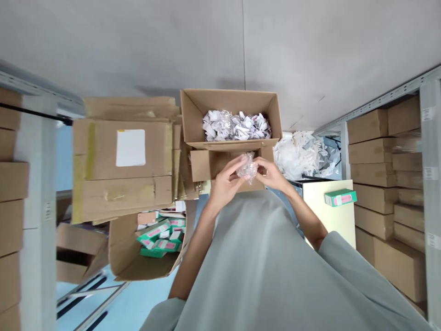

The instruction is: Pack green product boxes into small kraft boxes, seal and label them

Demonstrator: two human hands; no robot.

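Both my hands meet in front of my chest, and between them is a small crumpled clear plastic bag (247, 168). My left hand (225, 178) pinches the bag's left side with curled fingers. My right hand (272, 174) grips its right side, fingers closed. Just beyond the hands stands an open cardboard box (193, 112) holding several crumpled white and clear plastic packets (236, 125). A smaller cardboard flap or box (203, 164) sits right under it, next to my left fingers.
A stack of taped cardboard cartons (120, 156) is at the left. Below it, an open box (126, 257) holds several small green-and-pink boxes (161, 234). One more green box (340, 197) lies on a cream surface at the right. A heap of white plastic (303, 154) and shelves of cartons (386, 184) are at the right.
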